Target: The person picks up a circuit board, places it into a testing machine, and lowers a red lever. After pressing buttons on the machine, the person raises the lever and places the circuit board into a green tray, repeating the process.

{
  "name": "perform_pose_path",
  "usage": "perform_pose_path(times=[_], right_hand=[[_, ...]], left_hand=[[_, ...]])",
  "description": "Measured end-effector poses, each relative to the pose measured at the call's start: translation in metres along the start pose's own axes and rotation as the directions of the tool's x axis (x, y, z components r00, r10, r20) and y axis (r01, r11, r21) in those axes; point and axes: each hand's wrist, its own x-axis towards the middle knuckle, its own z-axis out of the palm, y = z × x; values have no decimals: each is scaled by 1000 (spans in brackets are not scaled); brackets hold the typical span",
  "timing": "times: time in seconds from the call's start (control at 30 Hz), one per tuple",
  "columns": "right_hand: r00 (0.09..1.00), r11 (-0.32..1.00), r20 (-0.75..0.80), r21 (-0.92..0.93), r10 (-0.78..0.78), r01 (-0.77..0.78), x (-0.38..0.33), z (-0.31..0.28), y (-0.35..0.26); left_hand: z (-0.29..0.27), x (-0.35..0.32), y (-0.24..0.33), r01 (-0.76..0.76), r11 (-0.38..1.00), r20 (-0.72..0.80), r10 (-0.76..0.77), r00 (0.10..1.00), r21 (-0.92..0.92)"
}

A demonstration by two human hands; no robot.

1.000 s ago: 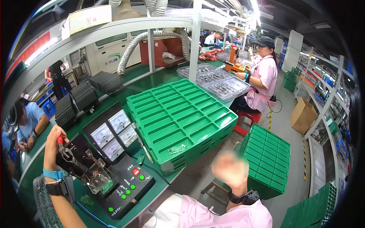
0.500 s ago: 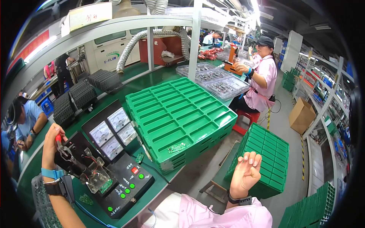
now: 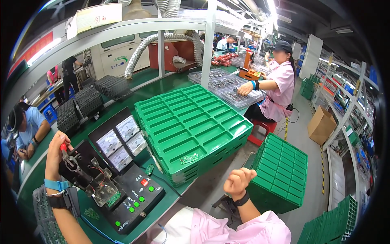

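My left hand (image 3: 59, 152) is wrapped round the red handle (image 3: 63, 147) of a toggle clamp on a black test fixture (image 3: 83, 168). Beneath the clamp, a clear plastic block with wires sits over a small green circuit board (image 3: 114, 198). Joined to the fixture are a black control box (image 3: 134, 207) with several green buttons and a red switch, and a panel of analog meters (image 3: 109, 141). My right hand (image 3: 239, 181) is held up in a fist beside the bench, touching nothing, and no object shows in it.
A stack of green compartment trays (image 3: 183, 118) stands beyond the meters, with one circuit board (image 3: 189, 158) in its near compartment. More green trays (image 3: 280, 166) are stacked at the right. Loose boards (image 3: 149, 168) lie by the control box. A co-worker (image 3: 280, 81) sits at far right.
My right hand has moved left and lower, turning from palm-up with curled fingers into a fist. My left hand stays on the handle. The co-worker's arm has reached over the clear trays.
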Motion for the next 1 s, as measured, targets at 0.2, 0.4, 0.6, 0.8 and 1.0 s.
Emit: perform_pose_path(times=[0.2, 0.4, 0.6, 0.8, 1.0], right_hand=[[932, 954, 234, -178, 278, -240, -34, 13, 64], [802, 753, 75, -405, 593, -519, -47, -4, 181], [375, 248, 72, -860, 924, -446, -126, -14, 244], [130, 183, 149, -930, 980, -318, -158, -18, 261], [138, 185, 147, -927, 980, -327, -155, -19, 262]], left_hand=[[-3, 1, -5, 4, 1000, 8, -4, 1000, 7], [-3, -1, 4, -25, 999, 8, 25, 1000, 21], [-5, 0, -2, 5, 1000, -7, -5, 1000, -17], [5, -4, 2, 9, 1000, -52, -10, 999, -21], [8, -6, 3, -5, 1000, -42, 5, 999, 3]])
